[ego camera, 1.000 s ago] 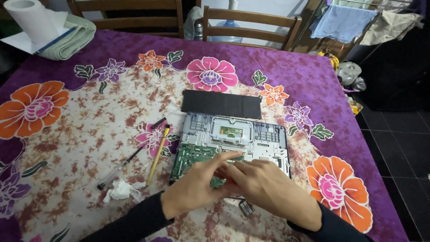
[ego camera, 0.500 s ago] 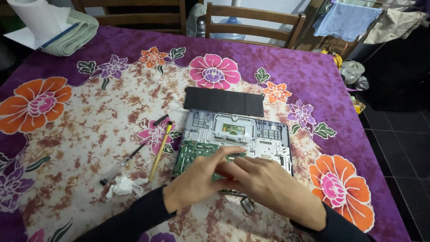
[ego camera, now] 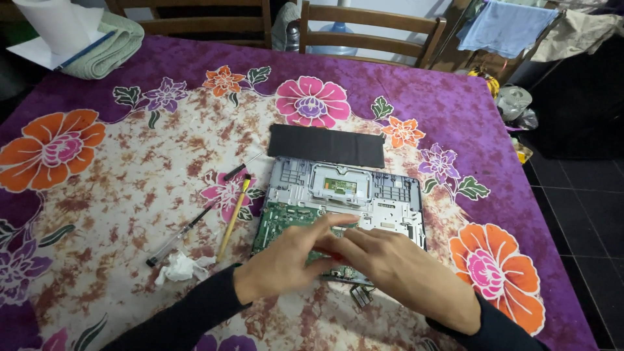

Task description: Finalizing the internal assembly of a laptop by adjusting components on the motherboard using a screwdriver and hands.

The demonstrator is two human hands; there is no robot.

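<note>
Working both hands, left hand [ego camera: 286,260] and right hand [ego camera: 396,273], fingers curled onto green circuit board [ego camera: 276,224] inside opened laptop chassis [ego camera: 364,195]; pinch unclear. Needing careful fingertip pressure next.

tablecloth [ego camera: 162,71]: purple, floral | circuit board [ego camera: 279,224]: green | battery [ego camera: 326,145]: black

Table under a purple floral cloth [ego camera: 162,149] bears opened laptop chassis [ego camera: 344,195] at centre, black panel [ego camera: 326,145] at twelve o'clock, pen [ego camera: 188,227], brush [ego camera: 234,214] and crumpled tissue [ego camera: 179,268] at nine.
</note>
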